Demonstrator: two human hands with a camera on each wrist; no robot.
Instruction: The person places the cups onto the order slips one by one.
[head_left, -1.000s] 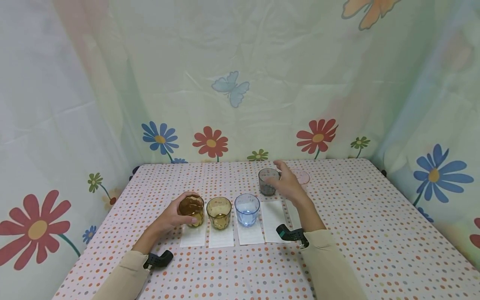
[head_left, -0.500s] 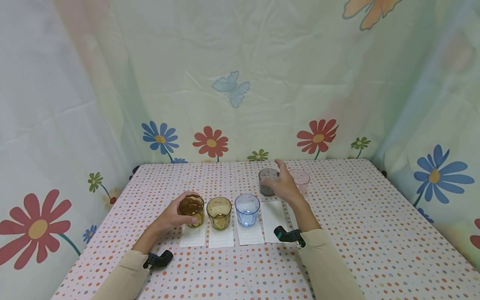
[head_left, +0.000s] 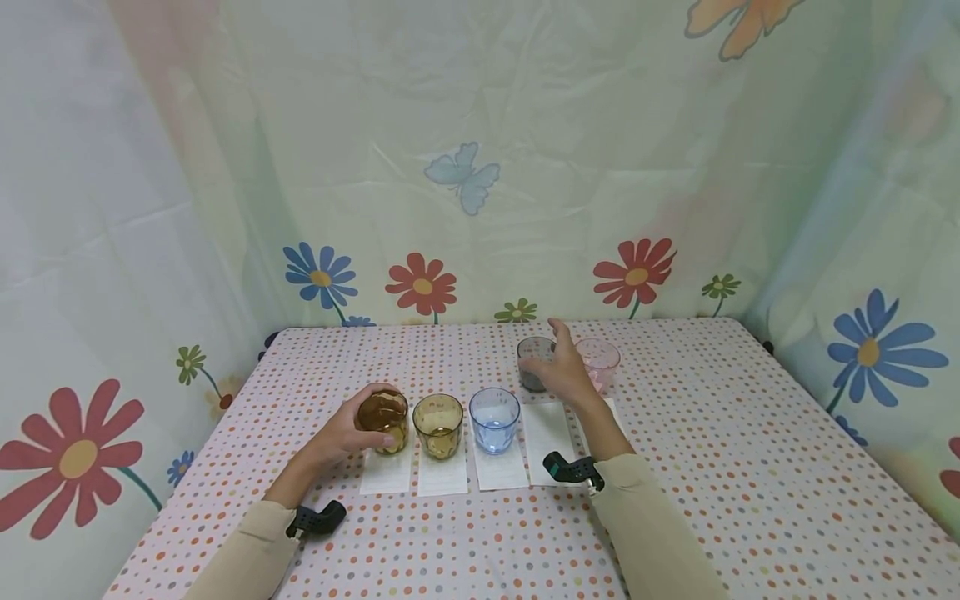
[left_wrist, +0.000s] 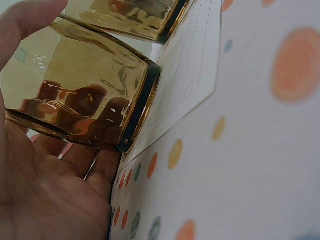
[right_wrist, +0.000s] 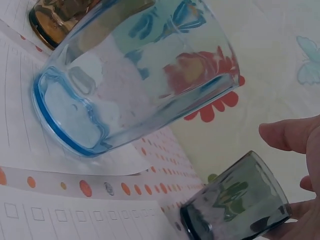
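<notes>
In the head view my left hand (head_left: 352, 429) is curled round a brown amber glass (head_left: 392, 437) standing on a paper strip. The left wrist view shows the thumb (left_wrist: 30, 17) at one side of the glass and the fingers seen through its far side. Upright at the back is a grey glass (head_left: 529, 379), with my right hand (head_left: 567, 372) beside it, fingers at its right side and thumb in front. In the right wrist view, the thumb (right_wrist: 285, 136) stands apart from the grey glass, while the fingertips lie close behind it; contact is unclear.
A yellowish glass (head_left: 438, 429) and a blue glass (head_left: 495, 421) stand on paper strips between the hands. Right of the right hand stands a pink glass (head_left: 606, 358). Further lined strips (head_left: 546, 437) lie on the dotted tablecloth (head_left: 450, 550). A flowered curtain (head_left: 525, 217) encloses the table.
My right hand has shifted slightly left, its thumb farther across the front of the grey glass, uncovering more of the pink glass. The left hand and its amber glass have not moved.
</notes>
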